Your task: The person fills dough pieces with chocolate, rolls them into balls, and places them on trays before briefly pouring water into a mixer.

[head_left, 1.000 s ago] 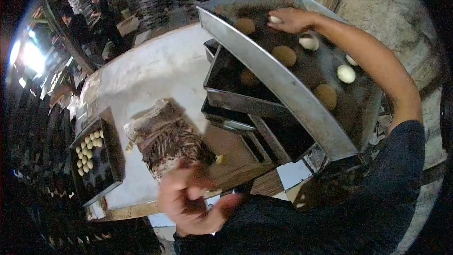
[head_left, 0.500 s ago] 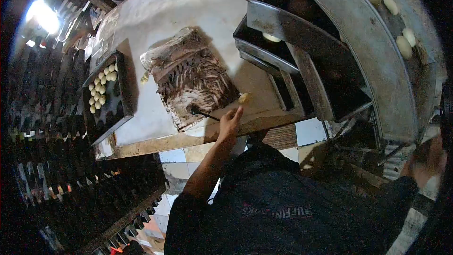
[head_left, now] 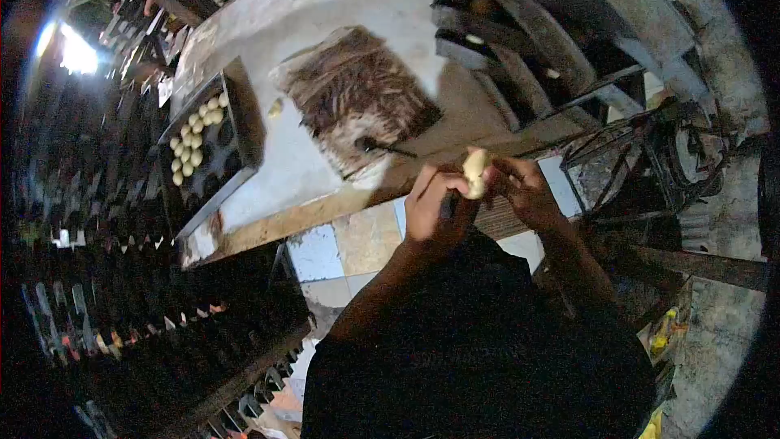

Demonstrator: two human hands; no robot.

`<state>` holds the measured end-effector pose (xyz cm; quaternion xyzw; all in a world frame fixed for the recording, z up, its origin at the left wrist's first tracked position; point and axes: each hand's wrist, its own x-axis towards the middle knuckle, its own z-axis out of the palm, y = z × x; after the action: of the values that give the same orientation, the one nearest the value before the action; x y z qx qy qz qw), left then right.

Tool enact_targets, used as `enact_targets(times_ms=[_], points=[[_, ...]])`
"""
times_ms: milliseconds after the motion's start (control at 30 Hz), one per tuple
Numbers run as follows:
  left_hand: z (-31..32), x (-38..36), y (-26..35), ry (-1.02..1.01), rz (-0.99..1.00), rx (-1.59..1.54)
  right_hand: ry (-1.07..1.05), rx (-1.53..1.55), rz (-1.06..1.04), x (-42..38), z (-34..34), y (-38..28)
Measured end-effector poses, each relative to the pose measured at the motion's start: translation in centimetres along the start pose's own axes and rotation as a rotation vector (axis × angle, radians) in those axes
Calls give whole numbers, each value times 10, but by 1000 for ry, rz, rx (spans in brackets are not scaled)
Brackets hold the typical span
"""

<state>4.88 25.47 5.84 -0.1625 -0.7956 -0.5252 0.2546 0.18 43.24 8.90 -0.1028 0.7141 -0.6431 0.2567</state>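
Observation:
My left hand (head_left: 437,205) and my right hand (head_left: 526,191) meet in front of my body. Between their fingers is a pale yellow piece of dough (head_left: 477,169), gripped from both sides. Just beyond, on the table, lies a dark-stained cloth or sheet (head_left: 349,89). A thin black-handled tool (head_left: 386,147) rests on its near edge. At the left, a dark tray (head_left: 236,114) holds several small round dough balls (head_left: 192,140). One small dough scrap (head_left: 275,107) sits between the tray and the sheet.
Dark metal trays (head_left: 520,81) are stacked at an angle on the right part of the table (head_left: 244,210). Dark racks stand along the left. A metal frame (head_left: 626,171) stands right of my right hand, and tiles (head_left: 315,254) show on the floor below.
My right hand has come in from the far right to the dough. My left hand has lifted away from the table edge toward my body. The whole view has shifted.

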Motion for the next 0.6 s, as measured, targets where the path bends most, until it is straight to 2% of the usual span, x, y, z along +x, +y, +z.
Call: enact_targets(times_ms=[100,133,167,200,267,300,333,433,500,533,600], points=[[-62,-27,46,121,-95,22,252,-194,-409,-14,73,-25],[-73,-41,51,193,-193,-246,306,-195,-597,-17,97,-18],[-83,-56,57,273,-289,-517,217,-198,-738,-20,119,-15],[-98,-68,59,245,-253,-599,119,-198,-878,-24,140,-14],[-123,-89,74,405,-340,-442,-45,-205,-1085,-34,181,-20],[-135,-99,80,494,-403,-366,-69,-102,-1093,-38,199,-20],[-146,-110,80,546,-339,-179,-31,-116,-1014,-45,207,-23],[-167,-137,91,431,-229,203,-17,72,-756,-50,243,-30],[-160,-143,95,447,-275,80,45,-71,-822,-44,253,-30],[-157,-128,93,518,-217,-5,58,-31,-764,-42,260,-25],[-156,-120,80,456,-296,-156,86,47,-650,-34,272,-9]])
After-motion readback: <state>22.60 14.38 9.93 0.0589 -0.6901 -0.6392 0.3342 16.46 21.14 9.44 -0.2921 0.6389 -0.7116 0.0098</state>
